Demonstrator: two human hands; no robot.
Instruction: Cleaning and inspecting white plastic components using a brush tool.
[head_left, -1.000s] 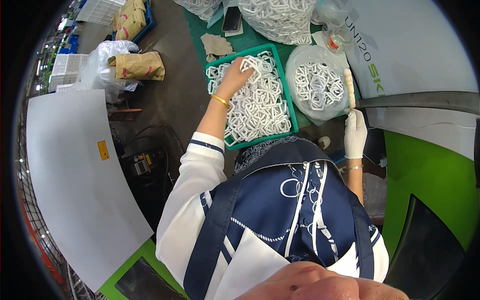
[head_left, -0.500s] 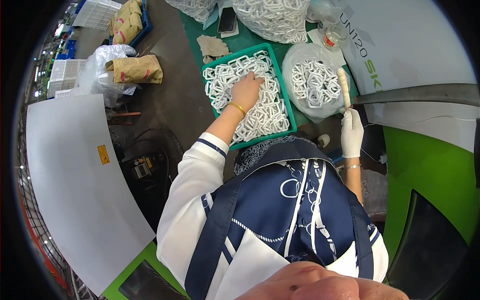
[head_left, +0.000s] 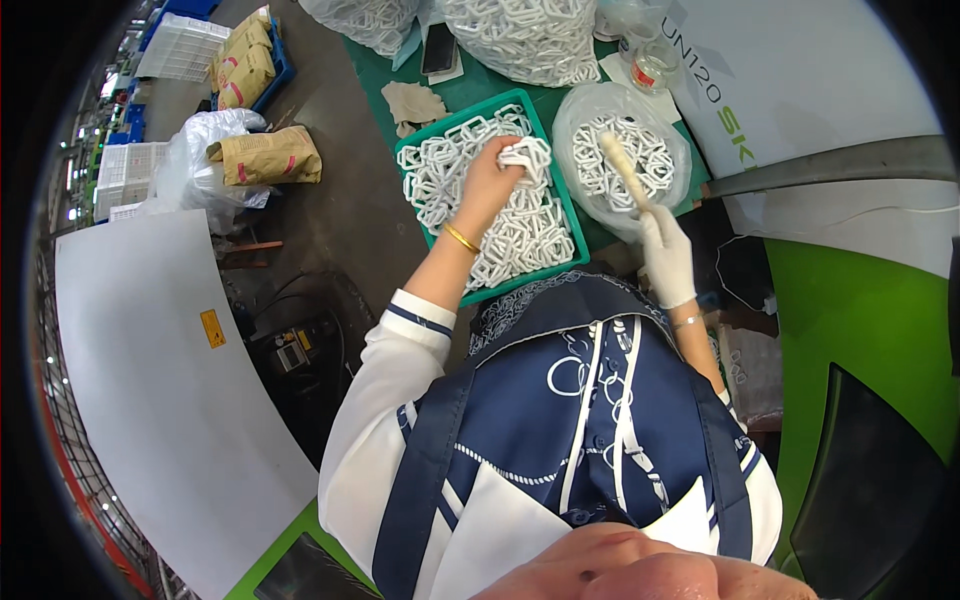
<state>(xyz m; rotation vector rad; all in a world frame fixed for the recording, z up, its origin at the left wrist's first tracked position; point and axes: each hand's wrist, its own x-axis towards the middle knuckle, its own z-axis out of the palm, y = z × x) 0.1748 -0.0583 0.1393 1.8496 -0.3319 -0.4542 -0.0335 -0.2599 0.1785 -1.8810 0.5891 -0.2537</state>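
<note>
Bare, with a gold bangle on the wrist, my left hand (head_left: 490,180) pinches a few white plastic links (head_left: 528,158) over the green tray (head_left: 560,190). Loose white links (head_left: 515,230) of the same kind fill that tray. My right hand (head_left: 667,258) wears a white glove and is closed around the lower end of a cream, knobbly stick (head_left: 625,172). The stick slants up and left over a clear plastic bag (head_left: 578,125) that stands open beside the tray. More white links (head_left: 650,150) lie inside this bag, partly hidden behind the stick.
Large bags of white links (head_left: 525,35) stand along the back of the green table (head_left: 372,70). Near them are a phone (head_left: 438,50), a beige cloth (head_left: 412,104) and a clear jar (head_left: 652,68). A grey machine arm (head_left: 830,182) juts in at the right. Paper sacks (head_left: 270,157) lie at left.
My left hand has come up slightly from the pile with links now showing in its fingers. My right hand has moved left, bringing the stick across the open bag.
</note>
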